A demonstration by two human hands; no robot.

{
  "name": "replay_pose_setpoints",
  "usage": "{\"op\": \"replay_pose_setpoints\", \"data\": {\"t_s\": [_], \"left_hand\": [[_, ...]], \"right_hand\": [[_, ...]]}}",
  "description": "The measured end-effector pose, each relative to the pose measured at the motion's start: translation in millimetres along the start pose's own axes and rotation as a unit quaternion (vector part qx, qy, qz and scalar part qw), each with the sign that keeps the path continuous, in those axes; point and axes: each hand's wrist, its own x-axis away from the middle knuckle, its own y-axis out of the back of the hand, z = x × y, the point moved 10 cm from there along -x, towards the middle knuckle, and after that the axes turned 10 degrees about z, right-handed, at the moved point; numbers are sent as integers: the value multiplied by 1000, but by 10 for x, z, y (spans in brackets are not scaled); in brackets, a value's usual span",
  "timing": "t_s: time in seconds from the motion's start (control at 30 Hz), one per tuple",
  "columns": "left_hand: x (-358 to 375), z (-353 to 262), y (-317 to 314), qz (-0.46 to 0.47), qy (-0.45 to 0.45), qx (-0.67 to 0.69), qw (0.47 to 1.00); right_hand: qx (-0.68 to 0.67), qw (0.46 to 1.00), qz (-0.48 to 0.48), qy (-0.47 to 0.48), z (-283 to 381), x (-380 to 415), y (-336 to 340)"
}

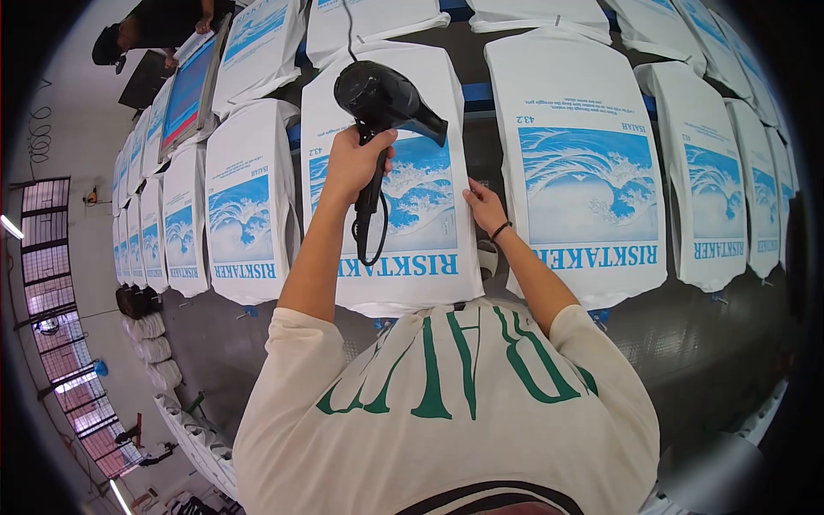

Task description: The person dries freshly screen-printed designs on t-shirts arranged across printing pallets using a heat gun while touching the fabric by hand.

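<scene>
My left hand [359, 163] is wrapped round the handle of a black hair dryer [388, 96], its nozzle pointing right above a printed white T-shirt [390, 287]. The dryer's cord loops below the handle. This T-shirt lies flat on a board and bears a blue wave print with RISKTAKER lettering, partly covered by my left forearm. At the shirt's right edge, my right hand [486, 209] has its fingers closed on the fabric; the fingertips are partly hidden. A dark band circles my right wrist. To the right lies a second printed T-shirt [588, 184].
More white printed T-shirts [240, 197] line both sides and a row behind. At the upper left, another person [159, 30] has hands near a framed printing screen [184, 99]. A power cord [348, 30] runs up from the dryer. Grey floor [249, 343] shows below the boards.
</scene>
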Motion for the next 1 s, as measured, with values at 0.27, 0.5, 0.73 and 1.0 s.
{"op": "replay_pose_setpoints", "data": {"t_s": [0.27,0.5,0.73,1.0], "left_hand": [[461,314,506,-58,5,35,998],[795,600,1255,-135,11,39,990],[925,935,2334,-216,-24,-95,971],[1384,1399,2503,-178,-22,-43,983]], "right_hand": [[92,996,-9,12,81,-26,46],[232,967,-75,71,404,57,111],[208,964,-55,157,340,-81,-4],[219,971,-48,79,479,-26,-140]]}}
